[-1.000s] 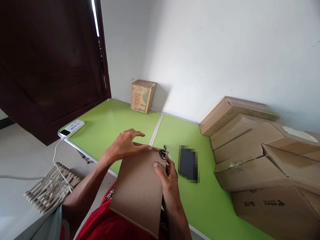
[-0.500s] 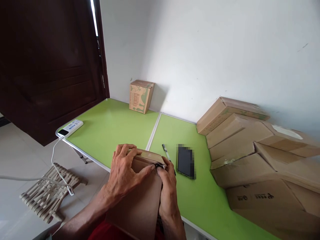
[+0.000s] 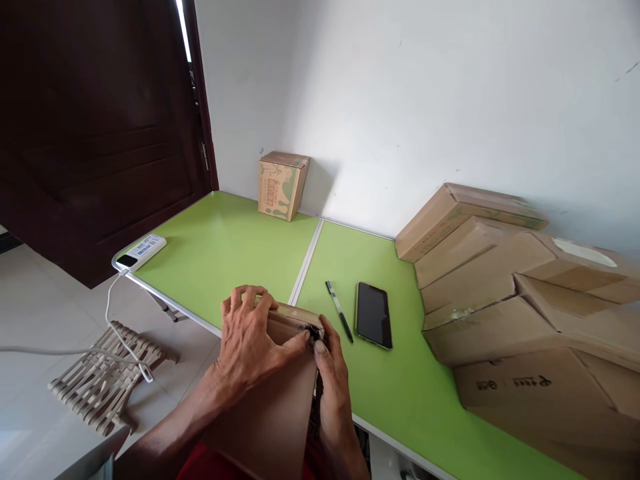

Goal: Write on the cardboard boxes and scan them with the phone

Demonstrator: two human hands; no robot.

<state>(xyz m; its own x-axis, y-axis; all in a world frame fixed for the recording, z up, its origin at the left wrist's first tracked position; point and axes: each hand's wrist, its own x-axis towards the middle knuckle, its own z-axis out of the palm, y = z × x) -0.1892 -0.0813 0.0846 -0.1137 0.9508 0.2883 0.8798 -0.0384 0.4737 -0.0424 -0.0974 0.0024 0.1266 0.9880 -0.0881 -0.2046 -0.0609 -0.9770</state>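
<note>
A cardboard box (image 3: 267, 407) is tilted at the table's near edge, its lower end against red clothing. My left hand (image 3: 247, 327) grips the box's upper left, fingers curled over the top edge and thumb stretched to the right corner. On the right side, my right hand (image 3: 333, 373) grips that same corner, with fingers behind and thumb in front. Between the two thumbs is a small dark, ragged spot (image 3: 314, 331), perhaps torn tape or an opening; I cannot tell. Just right of the hands lie a pen (image 3: 339, 311) and a phone (image 3: 373, 316).
The green folding table (image 3: 225, 233) has a small printed box (image 3: 283, 187) at the back and a white power bank (image 3: 143, 253) with a cable at the left. Several cardboard boxes (image 3: 500, 327) are stacked at the right. A woven stool (image 3: 107, 377) stands on the floor.
Both hands stay on the box corner. My right thumb has shifted slightly lower, and the dark spot shows a little more. The camera view has moved slightly.
</note>
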